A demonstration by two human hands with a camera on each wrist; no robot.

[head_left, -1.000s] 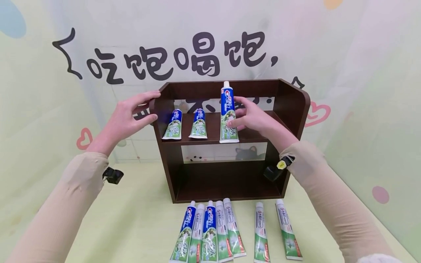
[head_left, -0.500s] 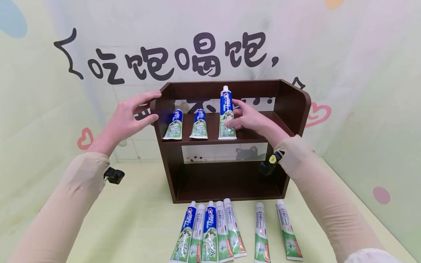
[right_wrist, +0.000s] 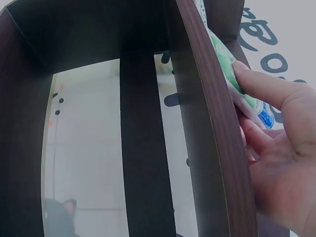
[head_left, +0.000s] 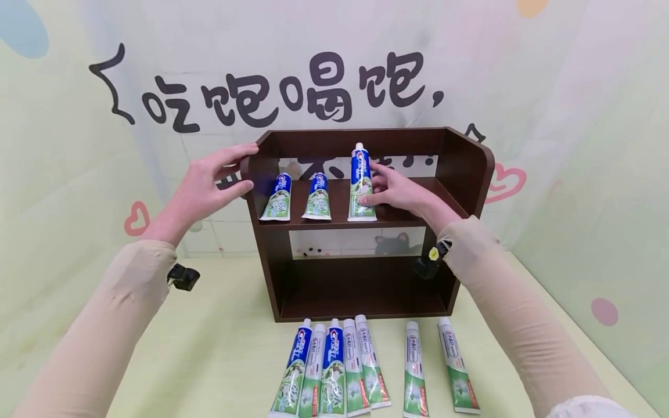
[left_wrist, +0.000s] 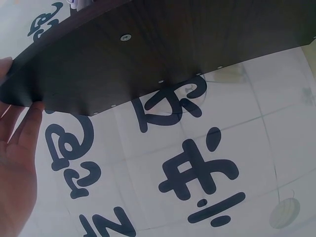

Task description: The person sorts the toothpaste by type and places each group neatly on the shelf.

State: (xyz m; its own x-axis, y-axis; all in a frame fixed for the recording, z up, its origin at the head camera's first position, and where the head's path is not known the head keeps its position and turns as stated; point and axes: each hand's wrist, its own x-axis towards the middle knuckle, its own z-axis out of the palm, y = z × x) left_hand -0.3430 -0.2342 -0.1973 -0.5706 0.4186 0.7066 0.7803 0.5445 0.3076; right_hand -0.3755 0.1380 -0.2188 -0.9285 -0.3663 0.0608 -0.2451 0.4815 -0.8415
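My right hand [head_left: 394,187] pinches a blue-and-green toothpaste tube [head_left: 360,194], thumb in front and fingers behind. The tube stands cap up, leaning back slightly, its flat end at the front edge of the upper board of a dark brown shelf [head_left: 366,232]. In the right wrist view the thumb presses the green part of the tube [right_wrist: 224,61]. Two matching tubes, a left one [head_left: 278,197] and a middle one [head_left: 317,197], lean back on the same board. My left hand [head_left: 201,180] holds the upper corner of the shelf's left side panel [left_wrist: 113,64] between thumb and fingers.
Several toothpaste tubes lie on the table in front of the shelf: blue-and-green ones [head_left: 333,371] and white-and-green ones [head_left: 415,371]. The shelf's lower board [head_left: 363,293] lies beneath the upper one. A printed wall [head_left: 334,35] rises behind.
The tube in my right hand has come down slightly, its flat end now at the upper board's front edge. My right forearm has shifted a little left; the left hand keeps its hold.
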